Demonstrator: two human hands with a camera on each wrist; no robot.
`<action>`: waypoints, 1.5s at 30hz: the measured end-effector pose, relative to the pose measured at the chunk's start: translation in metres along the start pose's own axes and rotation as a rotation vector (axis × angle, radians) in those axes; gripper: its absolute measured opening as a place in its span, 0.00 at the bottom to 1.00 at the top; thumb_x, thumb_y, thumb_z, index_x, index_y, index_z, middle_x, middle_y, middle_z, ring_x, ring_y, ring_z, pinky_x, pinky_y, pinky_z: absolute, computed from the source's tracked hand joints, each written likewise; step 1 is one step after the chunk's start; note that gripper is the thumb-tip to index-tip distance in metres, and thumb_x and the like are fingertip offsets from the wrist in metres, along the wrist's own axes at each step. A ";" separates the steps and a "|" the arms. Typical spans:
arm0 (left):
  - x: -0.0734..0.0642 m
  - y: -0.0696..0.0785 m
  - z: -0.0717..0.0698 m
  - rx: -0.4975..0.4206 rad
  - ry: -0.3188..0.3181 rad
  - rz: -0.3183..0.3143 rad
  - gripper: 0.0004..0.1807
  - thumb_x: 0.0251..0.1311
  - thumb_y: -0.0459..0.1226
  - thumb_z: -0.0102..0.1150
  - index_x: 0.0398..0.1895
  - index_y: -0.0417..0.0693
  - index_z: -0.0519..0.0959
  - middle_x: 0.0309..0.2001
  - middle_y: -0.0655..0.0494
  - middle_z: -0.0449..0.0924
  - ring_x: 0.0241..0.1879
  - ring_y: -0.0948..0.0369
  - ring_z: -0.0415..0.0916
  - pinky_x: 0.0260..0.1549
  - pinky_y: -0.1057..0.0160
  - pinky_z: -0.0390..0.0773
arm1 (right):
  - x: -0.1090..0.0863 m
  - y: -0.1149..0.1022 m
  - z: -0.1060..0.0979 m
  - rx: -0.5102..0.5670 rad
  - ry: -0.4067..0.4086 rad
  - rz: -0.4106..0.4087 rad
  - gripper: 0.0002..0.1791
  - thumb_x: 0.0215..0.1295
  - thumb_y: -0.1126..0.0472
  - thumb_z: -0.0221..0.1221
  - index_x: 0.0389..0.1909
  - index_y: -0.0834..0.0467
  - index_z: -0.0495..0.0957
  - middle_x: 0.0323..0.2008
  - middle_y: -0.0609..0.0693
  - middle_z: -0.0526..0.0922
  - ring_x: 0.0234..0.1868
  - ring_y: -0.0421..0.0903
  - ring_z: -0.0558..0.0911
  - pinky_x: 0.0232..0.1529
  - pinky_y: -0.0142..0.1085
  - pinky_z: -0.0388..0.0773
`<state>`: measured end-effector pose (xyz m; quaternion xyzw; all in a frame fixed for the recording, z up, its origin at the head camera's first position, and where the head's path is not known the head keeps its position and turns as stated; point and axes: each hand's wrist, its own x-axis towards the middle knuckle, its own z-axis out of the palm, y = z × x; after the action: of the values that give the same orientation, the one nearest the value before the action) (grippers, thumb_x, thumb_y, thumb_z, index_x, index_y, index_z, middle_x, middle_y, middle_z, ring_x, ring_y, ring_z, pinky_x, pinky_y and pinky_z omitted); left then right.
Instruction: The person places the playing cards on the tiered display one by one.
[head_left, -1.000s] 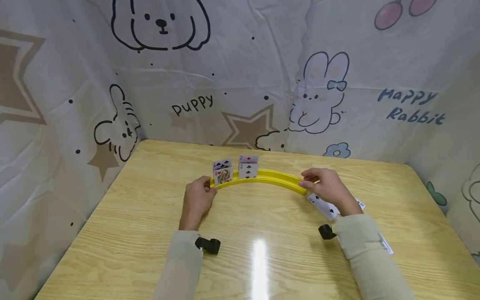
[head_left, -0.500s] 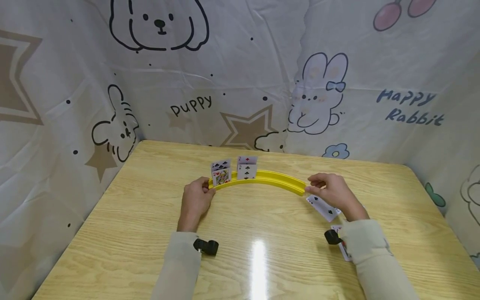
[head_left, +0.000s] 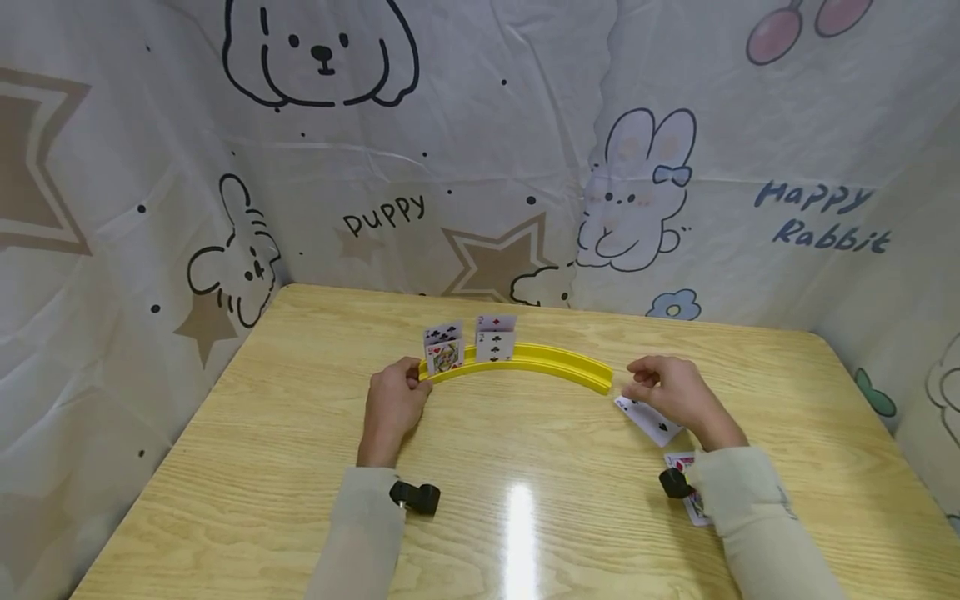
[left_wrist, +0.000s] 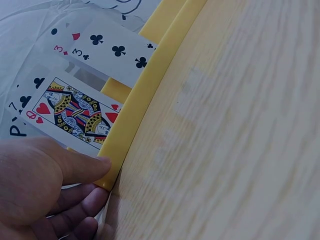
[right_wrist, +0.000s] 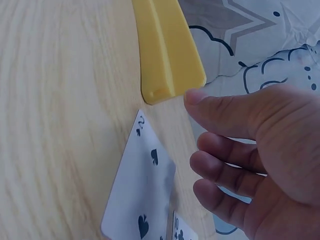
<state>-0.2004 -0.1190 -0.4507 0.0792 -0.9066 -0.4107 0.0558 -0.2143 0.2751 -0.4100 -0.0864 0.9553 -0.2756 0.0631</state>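
Observation:
A curved yellow card holder point(head_left: 573, 367) lies on the table. My left hand point(head_left: 393, 408) pinches its left end, thumb on the near edge in the left wrist view. Just beside that thumb stands a queen of hearts point(left_wrist: 75, 112) with a seven of clubs point(left_wrist: 22, 100) behind it. Further along the holder, a three of clubs point(left_wrist: 115, 52) stands in front of a three of diamonds point(head_left: 497, 322). My right hand point(head_left: 675, 392) is just off the holder's right end, fingers loosely bent around nothing. Below it a two of spades point(right_wrist: 142, 180) lies face up.
A ten of clubs point(right_wrist: 182, 230) shows partly beside the two of spades. Under the right wrist lies a red face card point(head_left: 678, 461), partly covered by the sleeve and wrist camera. A printed cloth point(head_left: 480, 150) hangs behind the wooden table point(head_left: 480, 500).
My right hand has come off the holder's right end and moved right and a little nearer, uncovering that end and the face card. The left hand keeps its place on the holder.

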 end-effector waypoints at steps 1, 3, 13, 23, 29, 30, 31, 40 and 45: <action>0.000 0.000 0.001 -0.001 0.002 -0.001 0.20 0.62 0.33 0.68 0.56 0.37 0.80 0.42 0.46 0.83 0.40 0.55 0.79 0.40 0.55 0.79 | 0.000 0.001 0.000 -0.007 -0.001 0.000 0.24 0.64 0.60 0.68 0.55 0.70 0.78 0.40 0.55 0.81 0.41 0.52 0.77 0.44 0.46 0.75; -0.001 0.000 0.002 -0.003 0.003 -0.003 0.19 0.62 0.33 0.68 0.56 0.37 0.80 0.42 0.46 0.83 0.39 0.55 0.79 0.39 0.55 0.79 | -0.001 0.003 0.000 -0.021 -0.002 -0.005 0.24 0.63 0.60 0.68 0.54 0.71 0.78 0.40 0.55 0.81 0.40 0.51 0.77 0.43 0.46 0.75; -0.003 0.000 0.004 0.003 0.007 -0.012 0.20 0.62 0.33 0.68 0.56 0.38 0.80 0.43 0.46 0.84 0.39 0.56 0.79 0.39 0.55 0.79 | -0.003 0.013 0.003 -0.047 -0.050 0.058 0.25 0.62 0.60 0.69 0.56 0.70 0.78 0.40 0.56 0.80 0.40 0.52 0.75 0.43 0.45 0.74; -0.004 0.001 0.003 0.000 0.010 0.000 0.19 0.62 0.33 0.68 0.56 0.38 0.81 0.43 0.46 0.84 0.40 0.55 0.80 0.39 0.55 0.80 | -0.001 0.017 0.008 -0.064 -0.099 0.157 0.31 0.61 0.57 0.70 0.60 0.69 0.75 0.48 0.60 0.80 0.43 0.54 0.73 0.46 0.47 0.74; -0.003 0.003 0.001 0.001 0.006 -0.002 0.19 0.62 0.33 0.68 0.56 0.38 0.81 0.43 0.46 0.84 0.40 0.55 0.79 0.40 0.55 0.79 | 0.000 0.018 0.006 -0.082 -0.121 0.151 0.32 0.62 0.56 0.70 0.62 0.71 0.74 0.51 0.63 0.79 0.43 0.54 0.73 0.48 0.50 0.75; -0.003 0.003 0.001 0.001 0.006 -0.002 0.19 0.62 0.33 0.68 0.56 0.38 0.81 0.42 0.46 0.83 0.40 0.55 0.79 0.40 0.55 0.79 | 0.000 0.018 0.006 -0.088 -0.123 0.146 0.32 0.62 0.56 0.70 0.61 0.71 0.74 0.51 0.63 0.79 0.43 0.54 0.74 0.49 0.51 0.75; -0.002 0.003 0.001 -0.001 0.007 -0.002 0.19 0.62 0.33 0.68 0.55 0.38 0.81 0.42 0.47 0.83 0.40 0.55 0.79 0.39 0.55 0.79 | 0.000 0.018 0.006 -0.092 -0.126 0.143 0.31 0.63 0.56 0.70 0.61 0.71 0.75 0.51 0.64 0.80 0.43 0.54 0.74 0.49 0.52 0.75; -0.001 0.003 0.000 0.008 0.018 -0.003 0.18 0.62 0.33 0.68 0.54 0.39 0.81 0.41 0.47 0.83 0.39 0.55 0.79 0.39 0.55 0.78 | 0.004 0.015 0.008 -0.103 -0.118 0.163 0.27 0.64 0.57 0.69 0.58 0.68 0.76 0.49 0.61 0.78 0.44 0.55 0.73 0.48 0.51 0.75; -0.001 0.002 0.000 0.011 0.019 -0.006 0.18 0.62 0.33 0.68 0.54 0.39 0.81 0.41 0.47 0.83 0.39 0.55 0.79 0.39 0.55 0.78 | 0.006 0.016 0.011 -0.097 -0.104 0.170 0.27 0.64 0.57 0.69 0.58 0.68 0.74 0.51 0.62 0.78 0.45 0.55 0.74 0.51 0.52 0.75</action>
<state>-0.1992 -0.1176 -0.4489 0.0860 -0.9081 -0.4049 0.0626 -0.2204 0.2812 -0.4280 -0.0219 0.9669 -0.2178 0.1314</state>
